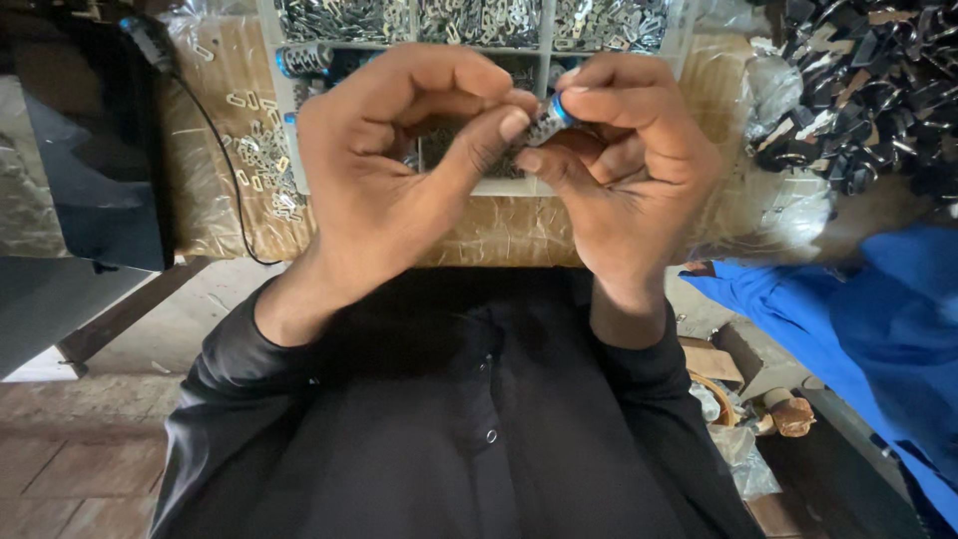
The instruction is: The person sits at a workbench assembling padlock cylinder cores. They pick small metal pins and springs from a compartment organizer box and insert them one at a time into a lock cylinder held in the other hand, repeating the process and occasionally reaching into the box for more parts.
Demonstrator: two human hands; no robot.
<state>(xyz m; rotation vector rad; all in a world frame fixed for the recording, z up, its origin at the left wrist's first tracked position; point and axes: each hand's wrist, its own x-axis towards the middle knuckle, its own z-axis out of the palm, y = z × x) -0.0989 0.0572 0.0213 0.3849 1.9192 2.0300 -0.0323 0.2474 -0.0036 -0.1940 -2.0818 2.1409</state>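
Both hands are raised close together over the near edge of a white divided tray (267, 60). My left hand (399, 150) and my right hand (624, 170) pinch the same small stack of silvery metal pieces with a blue end (551, 115) between thumbs and fingertips. The stack lies between the two thumbs, mostly hidden by fingers. Black sleeves cover both forearms.
The tray's compartments hold several small metal clips (419, 18). Loose clips (264, 165) lie on the plastic-covered bench at left, beside a black cable (225, 160). A heap of dark metal parts (868, 80) sits at right. Blue cloth (858, 319) lies at lower right.
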